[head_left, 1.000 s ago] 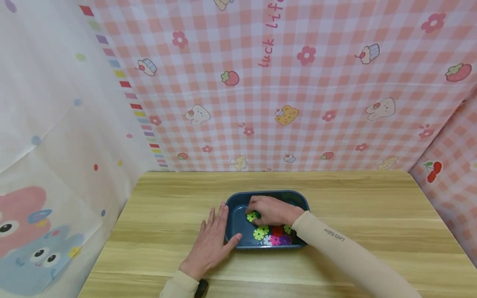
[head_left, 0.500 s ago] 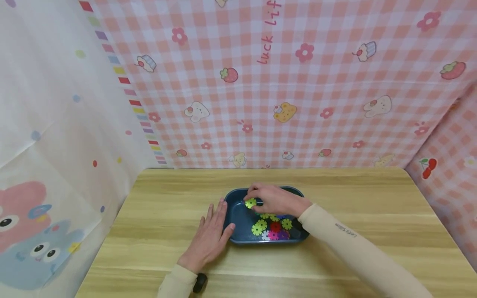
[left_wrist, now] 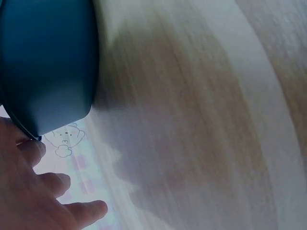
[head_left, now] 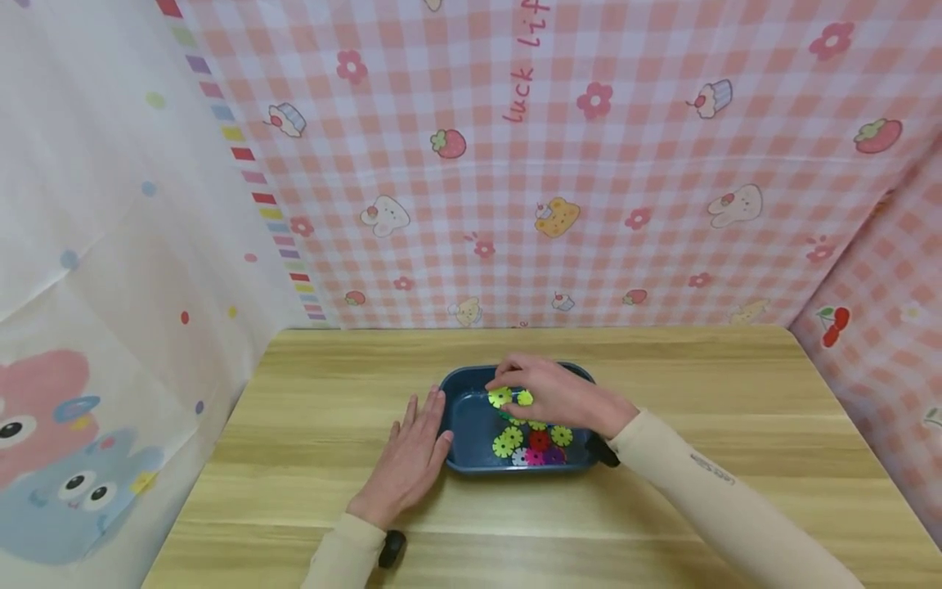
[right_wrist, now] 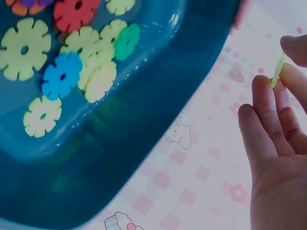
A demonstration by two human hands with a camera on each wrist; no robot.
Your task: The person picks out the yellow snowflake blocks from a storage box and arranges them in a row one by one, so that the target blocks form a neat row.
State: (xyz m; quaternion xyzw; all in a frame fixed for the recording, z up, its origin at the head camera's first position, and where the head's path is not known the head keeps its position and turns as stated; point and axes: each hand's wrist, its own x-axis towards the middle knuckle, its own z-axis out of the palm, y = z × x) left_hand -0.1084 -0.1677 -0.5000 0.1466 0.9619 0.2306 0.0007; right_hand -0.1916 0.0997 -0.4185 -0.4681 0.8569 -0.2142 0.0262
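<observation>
A dark blue basin [head_left: 471, 468] holds several notched plastic snowflake discs in yellow-green, red, pink, purple, white, blue and green. Above it, my right hand [head_left: 562, 397] pinches one yellow-green snowflake disc [head_left: 500, 397] between thumb and fingertips. The right wrist view shows that disc edge-on, a thin strip [right_wrist: 277, 71]. Below lie a blue disc [right_wrist: 62, 75], a green disc [right_wrist: 128, 42] and a red disc [head_left: 540, 440]. My left hand [head_left: 403, 470] lies along the basin's left side, fingers extended, fingertips right at the rim.
The basin stands on a wood-grain table [head_left: 331, 393]. Behind the table hangs a pink checked cloth [head_left: 412, 196], and a white patterned cloth [head_left: 147, 270] hangs on the left. Black wrist straps show at both cuffs.
My right hand has lifted the yellow-green disc up from among the others in the basin. My left hand stays at the left rim. The head view has shifted slightly.
</observation>
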